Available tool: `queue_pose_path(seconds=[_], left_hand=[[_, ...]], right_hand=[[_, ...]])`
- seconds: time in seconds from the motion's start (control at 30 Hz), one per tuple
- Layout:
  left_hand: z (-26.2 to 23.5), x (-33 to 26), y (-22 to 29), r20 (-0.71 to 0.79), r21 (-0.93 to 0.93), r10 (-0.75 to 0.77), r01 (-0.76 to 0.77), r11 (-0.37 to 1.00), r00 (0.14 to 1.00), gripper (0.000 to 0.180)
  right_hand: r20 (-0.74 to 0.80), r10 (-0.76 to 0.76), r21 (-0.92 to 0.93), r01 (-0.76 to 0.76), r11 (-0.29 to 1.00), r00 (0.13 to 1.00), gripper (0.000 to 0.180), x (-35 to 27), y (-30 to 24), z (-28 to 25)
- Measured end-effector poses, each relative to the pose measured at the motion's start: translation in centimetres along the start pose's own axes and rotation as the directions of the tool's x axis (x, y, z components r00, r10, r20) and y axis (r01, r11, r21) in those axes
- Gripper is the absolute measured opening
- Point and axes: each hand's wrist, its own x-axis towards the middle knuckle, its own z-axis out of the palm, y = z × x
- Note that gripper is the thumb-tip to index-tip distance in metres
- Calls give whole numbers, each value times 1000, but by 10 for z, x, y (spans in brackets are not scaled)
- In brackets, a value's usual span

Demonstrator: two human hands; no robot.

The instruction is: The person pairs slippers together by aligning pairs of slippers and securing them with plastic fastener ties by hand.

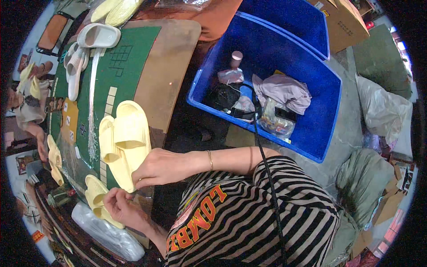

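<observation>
A pair of pale yellow slippers (132, 124), one overlapping the other, lies over the near edge of the green mat. My right hand (160, 168), with a ring and a bracelet, is closed on their heel end; its fingertips are partly hidden. Closer to me and to the left is another pale yellow slipper (94, 192). My left hand (123, 207) has its fingers curled at that slipper's right edge, and part of the sole is hidden behind the hand.
White slippers (98, 35) and more yellow slippers (122, 11) lie up the table (171, 66). A plastic-wrapped bundle (106, 233) is at lower left. A blue bin (327, 115) holding cloth and bags stands right. Another person's hand (42, 149) shows far left, near a yellow slipper (54, 158).
</observation>
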Motion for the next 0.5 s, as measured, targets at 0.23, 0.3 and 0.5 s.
queue_pose_path(seconds=[0.23, 0.3, 0.5], left_hand=[[18, 11, -3, -158, 18, -49, 52, 998, 986, 13], [25, 15, -30, 68, 309, 106, -122, 943, 992, 22], [47, 38, -89, 173, 734, 156, -233, 638, 973, 47]], right_hand=[[94, 115, 573, -148, 806, 989, 9, 27, -38, -60], [-224, 257, 743, -6, 669, 940, 16, 28, -28, -63], [-403, 264, 95, -247, 964, 876, 14, 44, 1, -92]])
